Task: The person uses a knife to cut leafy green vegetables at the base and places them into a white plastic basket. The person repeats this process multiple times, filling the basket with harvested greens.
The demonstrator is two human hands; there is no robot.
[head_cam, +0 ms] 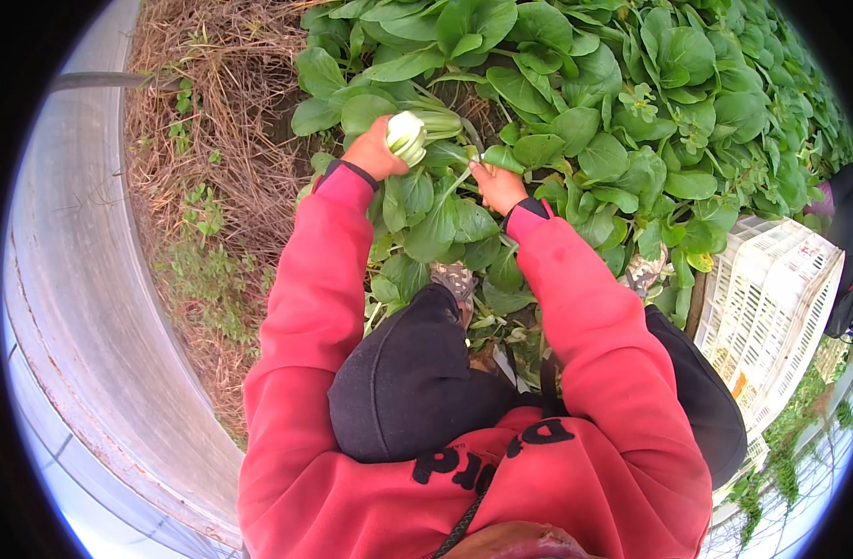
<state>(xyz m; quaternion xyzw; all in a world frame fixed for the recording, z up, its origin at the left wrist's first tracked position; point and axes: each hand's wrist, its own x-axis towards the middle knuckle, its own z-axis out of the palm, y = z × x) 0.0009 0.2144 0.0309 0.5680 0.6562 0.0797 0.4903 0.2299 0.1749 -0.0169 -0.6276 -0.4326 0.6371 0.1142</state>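
Observation:
My left hand is closed around a head of bok choy, near its pale cut base. The base faces up toward me, and the stalks and leaves point away to the upper right. Just right of it, my right hand is closed on a slim grey curved tool, apparently a small sickle; leaves hide its handle. Broad green leaves hang below and between both hands.
Dense bok choy plants fill the bed ahead and to the right. Dry straw covers the ground at left, beside a pale plastic sheet wall. A white plastic crate stands at right, with part of another person behind it.

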